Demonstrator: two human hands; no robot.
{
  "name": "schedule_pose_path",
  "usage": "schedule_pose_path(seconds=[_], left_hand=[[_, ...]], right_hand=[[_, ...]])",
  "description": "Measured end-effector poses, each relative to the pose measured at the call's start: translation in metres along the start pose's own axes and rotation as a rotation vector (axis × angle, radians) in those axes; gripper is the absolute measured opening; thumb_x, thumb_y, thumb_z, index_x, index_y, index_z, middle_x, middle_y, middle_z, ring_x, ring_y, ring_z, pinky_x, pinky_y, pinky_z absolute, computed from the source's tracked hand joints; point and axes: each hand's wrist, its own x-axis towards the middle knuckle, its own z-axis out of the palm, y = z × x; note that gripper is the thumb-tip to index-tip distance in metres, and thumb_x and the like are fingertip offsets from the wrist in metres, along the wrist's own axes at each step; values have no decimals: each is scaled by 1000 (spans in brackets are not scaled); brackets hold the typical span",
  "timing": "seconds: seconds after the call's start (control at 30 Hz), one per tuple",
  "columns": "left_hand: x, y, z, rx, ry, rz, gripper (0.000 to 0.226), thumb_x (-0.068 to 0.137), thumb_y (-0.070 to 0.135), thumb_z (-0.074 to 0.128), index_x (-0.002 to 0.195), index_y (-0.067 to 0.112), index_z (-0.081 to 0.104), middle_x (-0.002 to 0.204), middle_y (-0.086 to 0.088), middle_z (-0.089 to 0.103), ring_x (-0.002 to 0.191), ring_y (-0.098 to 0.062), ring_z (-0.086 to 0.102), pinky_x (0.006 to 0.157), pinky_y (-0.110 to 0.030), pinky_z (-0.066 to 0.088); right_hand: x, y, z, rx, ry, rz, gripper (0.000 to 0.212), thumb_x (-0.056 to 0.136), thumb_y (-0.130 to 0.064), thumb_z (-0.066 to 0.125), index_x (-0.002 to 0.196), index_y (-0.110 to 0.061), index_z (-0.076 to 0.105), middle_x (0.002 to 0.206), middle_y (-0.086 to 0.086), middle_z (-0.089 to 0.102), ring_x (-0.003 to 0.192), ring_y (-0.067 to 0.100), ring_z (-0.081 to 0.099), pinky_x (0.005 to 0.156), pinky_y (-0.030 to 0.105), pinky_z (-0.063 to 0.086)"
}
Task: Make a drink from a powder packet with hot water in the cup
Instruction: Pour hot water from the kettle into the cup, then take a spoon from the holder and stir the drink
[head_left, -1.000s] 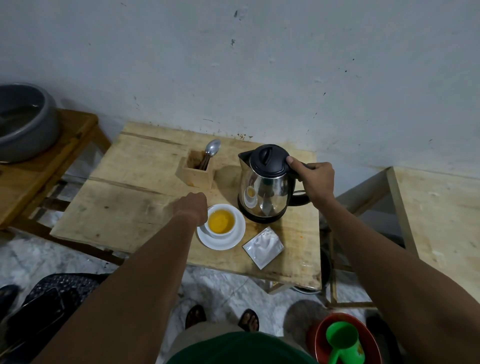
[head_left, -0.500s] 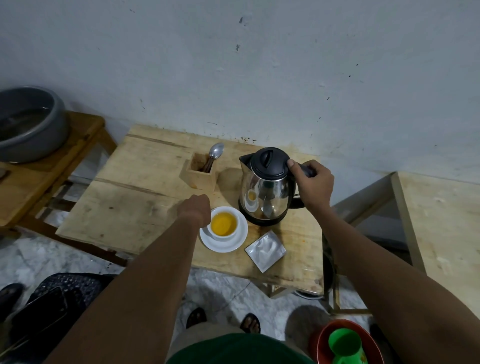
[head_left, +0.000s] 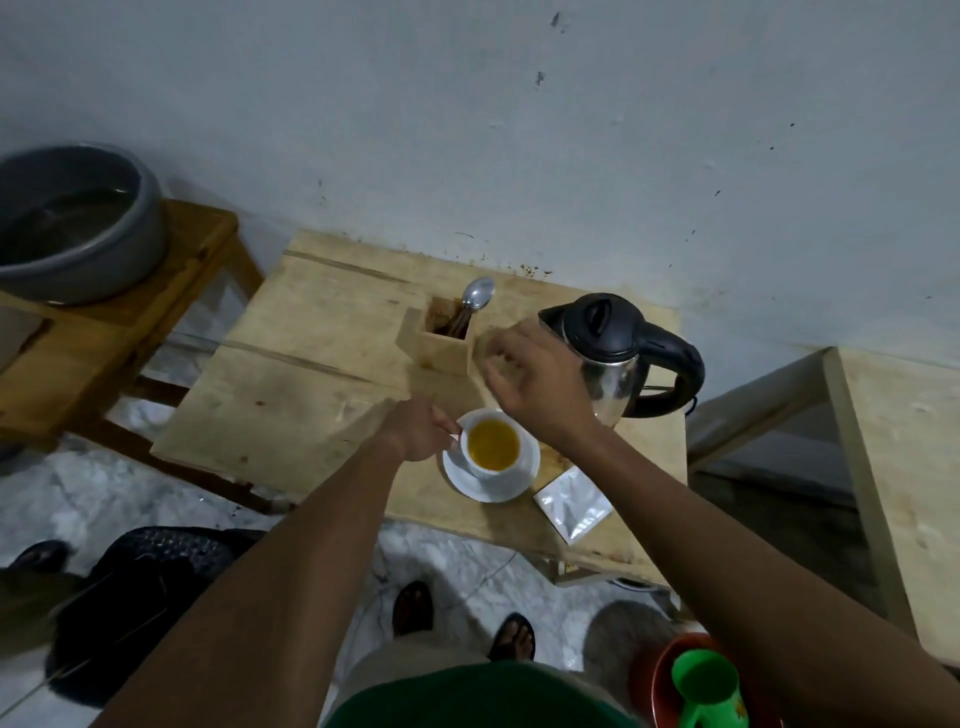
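Kettle (head_left: 618, 358) beside spoon box (head_left: 441, 343)

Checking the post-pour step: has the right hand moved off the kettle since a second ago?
Yes. The right hand has left the kettle handle and crossed left in front of it, now open above the table toward the wooden spoon holder.

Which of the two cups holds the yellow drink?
The white cup on the saucer, held by the left hand; the green cup sits on the floor.
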Motion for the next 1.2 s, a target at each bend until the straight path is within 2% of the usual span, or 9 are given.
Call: schedule_pose_path(seconds=[0.13, 0.3, 0.37, 0.57, 0.67, 0.77, 0.9, 1.1, 1.2], left_hand=[[-5, 4, 12, -78, -28, 42, 18, 81, 7, 75, 99, 6, 79, 106, -12, 76, 102, -25, 68, 89, -37, 56], [-11, 10, 21, -186, -42, 88, 26, 77, 7, 80, 102, 1, 77, 107, -16, 75, 103, -26, 68, 89, -35, 55], [50, -67, -29, -135, -246, 91, 27, 75, 7, 82, 101, 0, 77, 105, -17, 75, 103, -26, 69, 89, -35, 55], [48, -60, -24, -119, -271, 117, 29, 76, 13, 82, 104, 4, 77, 103, -13, 76, 95, -18, 69, 76, -26, 51], [46, -58, -26, -90, -266, 88, 29, 77, 23, 82, 103, 10, 78, 95, -7, 75, 87, -14, 65, 66, -23, 48], [47, -56, -27, -87, -270, 122, 31, 79, 21, 81, 107, 10, 77, 108, -8, 75, 102, -22, 68, 84, -30, 51], [46, -55, -27, -92, -298, 156, 32, 79, 18, 81, 108, 7, 77, 113, -11, 74, 106, -23, 68, 87, -29, 51], [48, -54, -26, -80, -295, 150, 30, 80, 17, 79, 109, 10, 77, 115, -8, 73, 108, -22, 66, 91, -31, 51], [46, -52, -26, -31, -285, 151, 31, 79, 20, 79, 109, 13, 77, 118, -6, 73, 110, -21, 66, 93, -31, 51]], right_hand=[[1, 8, 12, 74, -201, 180, 4, 87, -10, 67, 83, -9, 67, 85, 6, 67, 80, 22, 61, 73, 45, 53], [1, 29, 27, 148, -216, 472, 5, 91, -12, 70, 89, -8, 73, 89, 7, 75, 84, 21, 70, 76, 39, 58], [40, 8, 121, 157, -119, 756, 6, 93, -12, 70, 91, -7, 73, 90, 6, 74, 85, 20, 69, 75, 33, 55], [69, 15, 125, 451, 140, 1145, 5, 97, -17, 66, 96, -11, 65, 91, 9, 68, 85, 25, 64, 60, 27, 49], [88, 13, 125, 541, 231, 1266, 21, 97, -23, 66, 111, -7, 69, 101, 15, 71, 90, 28, 67, 60, 30, 47], [102, 13, 127, 599, 288, 1328, 19, 96, -19, 68, 113, -9, 71, 110, 17, 72, 100, 32, 70, 66, 35, 53], [108, 15, 133, 576, 325, 1355, 12, 95, -14, 70, 104, -6, 75, 112, 20, 73, 102, 36, 70, 90, 45, 60], [101, 7, 134, 468, 362, 1260, 29, 97, -10, 65, 69, -19, 68, 92, 14, 75, 92, 34, 73, 85, 49, 62], [98, -13, 124, 447, 397, 1097, 23, 99, -17, 62, 77, -18, 67, 86, 11, 74, 89, 30, 70, 75, 42, 55]])
